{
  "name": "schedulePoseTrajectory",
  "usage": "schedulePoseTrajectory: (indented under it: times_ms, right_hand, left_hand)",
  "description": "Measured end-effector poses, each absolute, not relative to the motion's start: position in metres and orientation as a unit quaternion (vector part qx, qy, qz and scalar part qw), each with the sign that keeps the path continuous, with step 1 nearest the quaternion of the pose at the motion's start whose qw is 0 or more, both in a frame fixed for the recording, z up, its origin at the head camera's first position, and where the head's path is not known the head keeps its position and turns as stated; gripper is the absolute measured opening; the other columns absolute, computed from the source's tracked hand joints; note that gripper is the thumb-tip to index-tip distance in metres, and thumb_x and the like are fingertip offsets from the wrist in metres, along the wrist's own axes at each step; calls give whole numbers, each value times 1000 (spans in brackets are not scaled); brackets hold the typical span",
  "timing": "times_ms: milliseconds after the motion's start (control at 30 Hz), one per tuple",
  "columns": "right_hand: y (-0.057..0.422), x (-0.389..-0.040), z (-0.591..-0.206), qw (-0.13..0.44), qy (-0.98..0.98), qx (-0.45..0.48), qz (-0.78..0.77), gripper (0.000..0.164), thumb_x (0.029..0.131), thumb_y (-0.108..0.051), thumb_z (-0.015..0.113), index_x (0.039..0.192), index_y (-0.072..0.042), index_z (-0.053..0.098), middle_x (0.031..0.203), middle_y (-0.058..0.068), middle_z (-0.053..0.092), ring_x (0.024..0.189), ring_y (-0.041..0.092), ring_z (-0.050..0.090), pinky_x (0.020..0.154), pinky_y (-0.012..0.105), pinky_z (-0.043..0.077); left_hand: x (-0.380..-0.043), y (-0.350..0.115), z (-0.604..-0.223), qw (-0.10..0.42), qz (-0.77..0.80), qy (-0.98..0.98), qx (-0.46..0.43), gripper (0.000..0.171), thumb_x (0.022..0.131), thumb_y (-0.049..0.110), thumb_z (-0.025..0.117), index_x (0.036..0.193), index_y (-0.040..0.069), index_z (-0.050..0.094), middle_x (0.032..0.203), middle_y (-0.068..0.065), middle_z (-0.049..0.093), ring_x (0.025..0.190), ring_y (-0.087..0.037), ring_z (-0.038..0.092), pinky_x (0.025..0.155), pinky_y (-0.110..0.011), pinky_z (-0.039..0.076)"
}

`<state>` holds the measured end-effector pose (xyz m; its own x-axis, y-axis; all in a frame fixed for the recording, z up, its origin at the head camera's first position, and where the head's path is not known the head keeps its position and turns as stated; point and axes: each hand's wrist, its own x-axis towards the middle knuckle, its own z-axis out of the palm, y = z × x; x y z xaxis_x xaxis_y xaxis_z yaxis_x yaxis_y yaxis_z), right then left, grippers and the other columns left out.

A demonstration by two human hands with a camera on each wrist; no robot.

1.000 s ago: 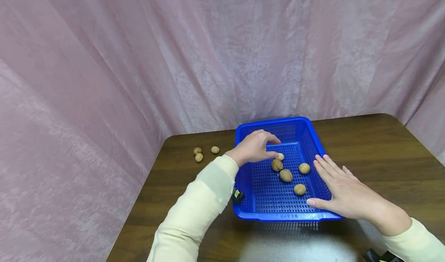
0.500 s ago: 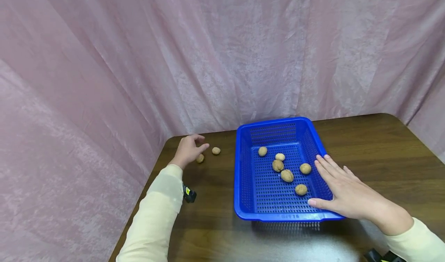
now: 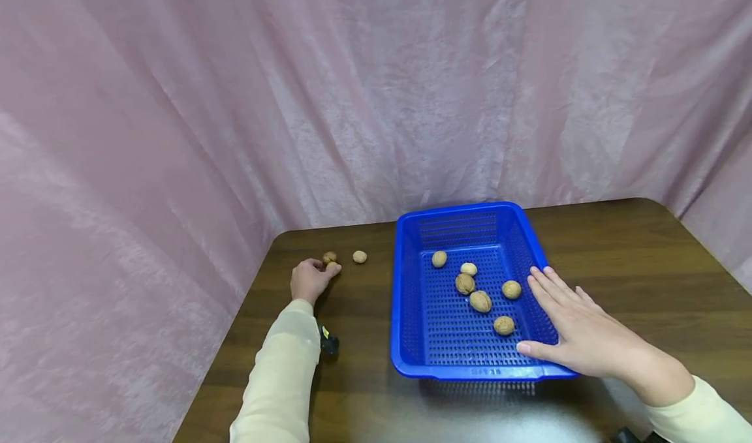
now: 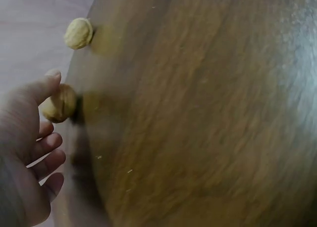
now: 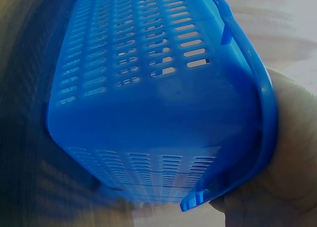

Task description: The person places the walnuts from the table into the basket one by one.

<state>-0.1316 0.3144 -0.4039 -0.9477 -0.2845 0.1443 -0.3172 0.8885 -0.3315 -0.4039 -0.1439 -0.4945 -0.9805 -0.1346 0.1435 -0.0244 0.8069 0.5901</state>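
Note:
At the left back of the table, my left hand (image 3: 311,280) has its thumb and curled fingers around a walnut (image 4: 60,104), seen close in the left wrist view. A darker walnut (image 3: 329,258) lies right beside those fingertips, and another walnut (image 3: 360,256) lies a little to the right. My right hand (image 3: 593,329) rests with straight fingers spread over the right rim of the blue plastic basket (image 3: 452,372), its thumb reaching over the near corner. Inside the basket several walnuts (image 3: 480,301) lie scattered on the perforated floor.
The brown wooden table (image 3: 364,338) carries everything, with its left edge close to my left arm. A pink velvet curtain (image 3: 376,104) hangs behind it. In the right wrist view the slotted outer wall (image 5: 148,103) of the basket fills the middle.
My left hand has left the basket, where one more walnut now shows, and reached left to the walnuts on the table, closing around one. My right hand stays on the rim.

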Motion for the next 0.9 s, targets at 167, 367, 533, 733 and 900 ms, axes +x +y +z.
schedulePoseTrajectory:
  times_ms: [167,367,533,733,900]
  right_hand:
    - [312,-131,-403,52,-970,158,176,103,83,-67,58,153,-1,19,158,18,14,147,30,2,110,64,7]
    - [312,-131,-403,49,-971,154,175,104,83,-66,60,152,-1,18,158,18,14,146,31,2,109,65,8]
    - [312,-130,-402,52,-971,154,173,104,83,-66,60,152,0,19,158,19,15,146,32,4,108,66,10]
    - [311,-130,-401,51,-971,155,175,105,82,-67,59,152,1,20,157,20,16,146,33,4,107,67,11]
    - [312,-130,-400,49,-970,155,178,104,83,-66,60,152,1,20,158,20,15,146,33,4,107,68,11]
  left_hand:
    - [-403,-142,-500,98,-303,-946,65,55,74,55,76,103,9,72,106,-11,69,100,-34,61,84,-49,48]
    - [-401,-141,-504,109,-307,-944,43,46,76,47,78,101,9,73,97,-7,70,96,-31,62,81,-47,48]
    - [-395,-145,-507,123,-319,-940,20,41,78,40,79,104,9,73,94,-6,71,93,-28,63,81,-45,47]
    - [-381,-149,-505,130,-322,-937,-33,36,80,33,79,107,9,73,95,-4,71,89,-24,63,81,-43,48]
    - [-367,-139,-485,133,-333,-926,-122,37,82,28,78,111,6,72,100,-6,71,87,-21,65,79,-40,51]
